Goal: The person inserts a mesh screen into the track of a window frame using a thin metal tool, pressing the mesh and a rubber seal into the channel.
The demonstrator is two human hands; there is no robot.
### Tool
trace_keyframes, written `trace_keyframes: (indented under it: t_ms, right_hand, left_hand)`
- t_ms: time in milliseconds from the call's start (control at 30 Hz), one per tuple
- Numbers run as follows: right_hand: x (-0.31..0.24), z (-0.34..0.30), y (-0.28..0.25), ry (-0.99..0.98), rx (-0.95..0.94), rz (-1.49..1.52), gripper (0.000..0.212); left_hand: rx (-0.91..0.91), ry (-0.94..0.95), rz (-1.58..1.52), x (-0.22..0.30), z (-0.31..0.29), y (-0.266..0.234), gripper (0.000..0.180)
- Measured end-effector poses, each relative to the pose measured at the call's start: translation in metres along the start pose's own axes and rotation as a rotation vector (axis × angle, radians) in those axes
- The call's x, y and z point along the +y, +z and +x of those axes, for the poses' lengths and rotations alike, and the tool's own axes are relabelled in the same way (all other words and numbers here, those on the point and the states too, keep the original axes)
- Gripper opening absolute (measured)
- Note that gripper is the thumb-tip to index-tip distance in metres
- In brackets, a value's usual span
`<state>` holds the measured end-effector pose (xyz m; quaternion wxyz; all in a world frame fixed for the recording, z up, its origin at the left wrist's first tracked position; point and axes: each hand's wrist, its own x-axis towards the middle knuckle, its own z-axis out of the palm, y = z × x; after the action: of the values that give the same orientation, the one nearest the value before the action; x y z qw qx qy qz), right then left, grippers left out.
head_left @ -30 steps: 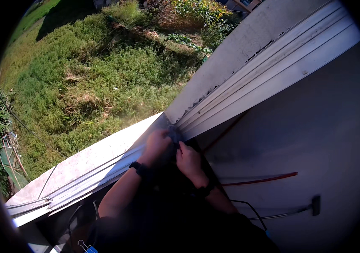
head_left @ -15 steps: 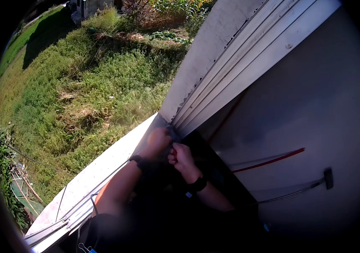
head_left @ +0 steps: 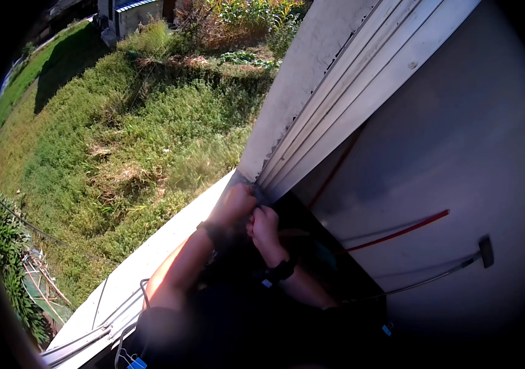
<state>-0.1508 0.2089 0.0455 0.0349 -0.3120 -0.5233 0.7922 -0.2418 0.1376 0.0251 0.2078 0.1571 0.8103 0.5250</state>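
Observation:
Both of my hands are at the lower corner of a white window frame [head_left: 348, 92], where it meets the sunlit sill [head_left: 145, 246]. My left hand [head_left: 236, 204] is closed, knuckles up, against the grey corner of the sill. Just right of it and slightly nearer, my right hand [head_left: 265, 227] makes a fist with the thumb on top. The two hands are very close together; I cannot tell whether they touch. Whatever the fingers hold, if anything, is hidden in shade. Each wrist wears a dark band.
Right of the frame stands a shaded pale wall [head_left: 434, 154]. A red rod [head_left: 397, 235] and a thin dark rod with a block-shaped head [head_left: 487, 251] project in front of it. Outside, beyond the sill, lies a weedy grass slope [head_left: 133, 141]. A blue clip [head_left: 137, 363] shows at the lower edge.
The view has shifted slightly. My right fist has turned so that more of its back shows and sits closer to the left hand. My left hand stays at the corner.

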Motion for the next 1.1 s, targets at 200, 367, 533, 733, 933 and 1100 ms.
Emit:
trace_keyframes:
  t_ms: [200,367,533,733,933,1100]
  right_hand:
    - [-0.011,-0.002,-0.007,-0.05,-0.011,-0.057,0.013]
    - [-0.023,-0.007,-0.007,-0.05,-0.031,-0.072,0.01]
    - [-0.042,-0.006,-0.005,0.001,-0.142,-0.024,0.009]
    - [-0.056,-0.035,-0.02,-0.058,-0.183,-0.116,0.012]
    - [-0.062,-0.035,-0.045,0.144,-0.205,-0.046,0.01]
    - [-0.053,-0.032,-0.043,0.193,-0.261,0.089,0.009]
  left_hand:
    - [0.08,0.004,0.059,0.014,-0.002,0.007,0.027]
    - [0.108,0.019,0.016,0.023,-0.006,0.006,0.028]
    - [0.071,-0.027,-0.036,0.036,-0.002,-0.005,0.032]
    - [0.13,-0.028,-0.276,-0.001,-0.002,0.022,0.031]
    - [0.241,0.04,0.05,0.017,-0.025,0.025,0.028]
    - [0.359,0.181,0.131,0.002,-0.022,0.022,0.022]
